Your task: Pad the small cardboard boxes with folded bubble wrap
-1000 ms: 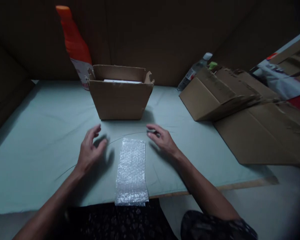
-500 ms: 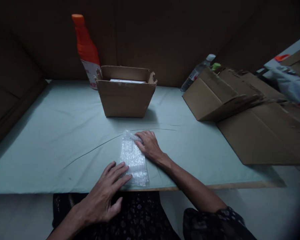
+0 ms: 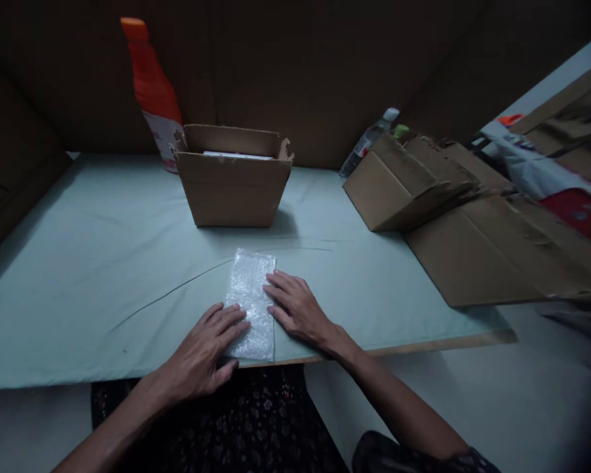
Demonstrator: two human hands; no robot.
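Observation:
A flat rectangle of clear bubble wrap (image 3: 252,282) lies on the pale green cloth near the table's front edge. My left hand (image 3: 204,355) rests with spread fingers over its lower left side. On the right side, the fingertips of my right hand (image 3: 300,305) touch the bubble wrap's edge, fingers apart. Neither hand grips it. Whether anything is inside the wrap I cannot tell.
Behind the wrap stands an open cardboard box (image 3: 234,190) with something white inside. An orange-red bottle (image 3: 152,92) is at its back left. To the right are a clear plastic bottle (image 3: 369,141), a tilted carton (image 3: 389,180) and a larger carton (image 3: 492,249).
My right hand has come down from the wrap's upper corner to its right side, and its fingers have opened. The wrap's top now lies flat. The whole view has shifted slightly.

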